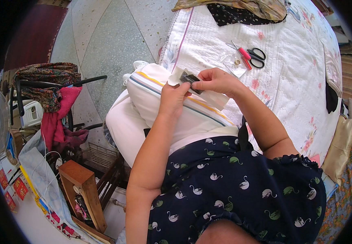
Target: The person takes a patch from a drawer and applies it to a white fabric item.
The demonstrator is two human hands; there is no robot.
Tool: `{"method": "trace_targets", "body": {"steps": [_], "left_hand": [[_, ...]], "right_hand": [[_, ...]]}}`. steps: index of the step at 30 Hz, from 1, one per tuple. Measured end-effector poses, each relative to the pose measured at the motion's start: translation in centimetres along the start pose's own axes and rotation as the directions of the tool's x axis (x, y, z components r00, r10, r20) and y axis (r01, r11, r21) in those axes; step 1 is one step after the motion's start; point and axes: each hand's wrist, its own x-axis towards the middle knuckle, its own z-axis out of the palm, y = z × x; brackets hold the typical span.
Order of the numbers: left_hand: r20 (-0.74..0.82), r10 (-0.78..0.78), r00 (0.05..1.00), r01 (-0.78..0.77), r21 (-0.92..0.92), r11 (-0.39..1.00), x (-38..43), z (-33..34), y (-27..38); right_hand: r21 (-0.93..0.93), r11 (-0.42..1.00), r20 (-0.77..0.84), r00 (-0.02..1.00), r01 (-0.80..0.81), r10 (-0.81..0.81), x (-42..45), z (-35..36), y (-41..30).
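Observation:
Above my lap, my left hand [173, 97] grips a small dark piece in what looks like clear wrapping [191, 80]. My right hand [218, 81] pinches the same piece from the other side, thumb and fingers together. A pale sheet [176, 74], paper or cloth, shows behind the dark piece and below my right hand; its exact kind is unclear. On the bed beyond my right hand lie black-handled scissors [257, 57] and a red-handled tool [244, 53] with a thin shaft. A clear plastic bag [235, 67] with a small brass-coloured ring [237, 62] is beside them.
White trousers with coloured stripes [151, 80] cover my knees. The quilted bedspread [285, 82] extends to my right, with folded clothes [240, 12] at its far end. Left of me stand a cloth-draped chair [46, 84], a fan [0, 123] and an open wooden drawer [83, 195].

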Motion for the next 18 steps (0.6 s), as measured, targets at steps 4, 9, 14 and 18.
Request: {"method": "trace_targets", "body": {"steps": [4, 9, 14, 18], "left_hand": [[-0.049, 0.022, 0.999, -0.020, 0.034, 0.999, 0.2, 0.0, -0.2], [-0.011, 0.011, 1.000, -0.011, 0.023, 1.000, 0.2, -0.2, -0.1], [0.057, -0.023, 0.998, 0.025, -0.035, 0.999, 0.1, -0.3, 0.1], [0.053, -0.011, 0.999, 0.014, -0.067, 0.998, 0.1, -0.4, 0.1]], "right_hand": [[-0.054, 0.999, -0.027, 1.000, 0.002, -0.004, -0.2, 0.2, -0.6], [-0.100, 0.994, -0.036, 0.998, 0.043, -0.047, 1.0, -0.2, 1.3], [-0.043, 0.998, 0.017, 0.999, 0.035, -0.034, 0.9, -0.2, 0.9], [-0.009, 1.000, 0.018, 0.999, -0.028, 0.028, 0.2, -0.2, 0.1]]}}
